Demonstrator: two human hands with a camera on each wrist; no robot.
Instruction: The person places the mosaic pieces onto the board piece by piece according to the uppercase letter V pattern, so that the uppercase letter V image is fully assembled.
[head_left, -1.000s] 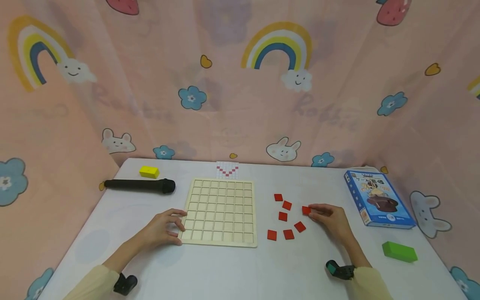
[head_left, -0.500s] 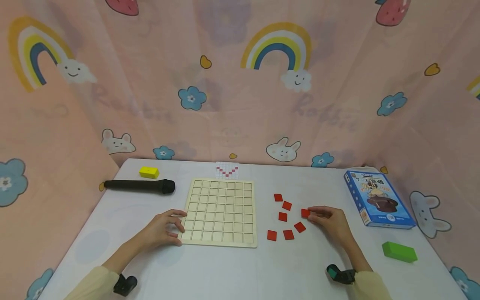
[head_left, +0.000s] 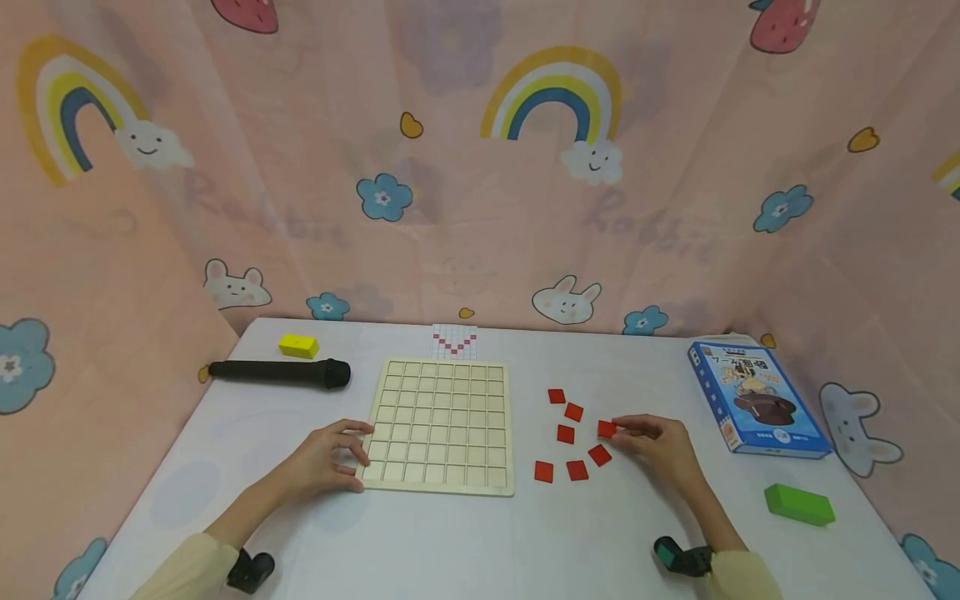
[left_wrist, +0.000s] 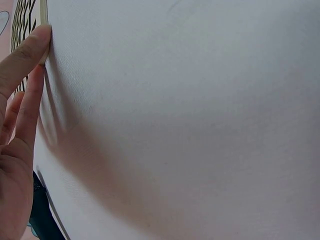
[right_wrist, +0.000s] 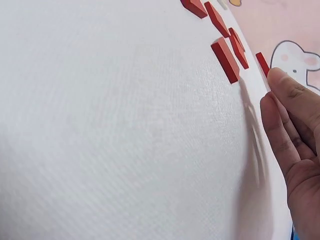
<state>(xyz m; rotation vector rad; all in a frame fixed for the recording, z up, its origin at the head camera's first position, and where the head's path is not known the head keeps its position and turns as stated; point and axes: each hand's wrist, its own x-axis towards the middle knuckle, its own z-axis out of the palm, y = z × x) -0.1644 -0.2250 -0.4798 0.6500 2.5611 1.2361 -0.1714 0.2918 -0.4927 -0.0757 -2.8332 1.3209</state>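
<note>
My right hand (head_left: 660, 442) pinches a small red square tile (head_left: 607, 428) at its fingertips, right of the board; in the right wrist view the thumb covers part of that tile (right_wrist: 262, 64). Several more red tiles (head_left: 566, 434) lie loose between this hand and the board. A pale wooden grid board (head_left: 511, 433) with rows of square cells lies flat on the table. On the board's left edge rest the relaxed fingers of my left hand (head_left: 322, 458), with the thumb by its near left corner. The left wrist view shows the fingertips touching the board's rim (left_wrist: 43, 15).
Behind the board lies a small paper card (head_left: 454, 342) with a V of red squares. A black microphone (head_left: 277, 373) and a yellow block (head_left: 298, 345) are at the back left. A blue box (head_left: 757, 400) and a green block (head_left: 799, 504) lie on the right.
My right hand has moved slightly left and nearer to me with the red tile at its fingertips. The left hand and the board stay in place.
</note>
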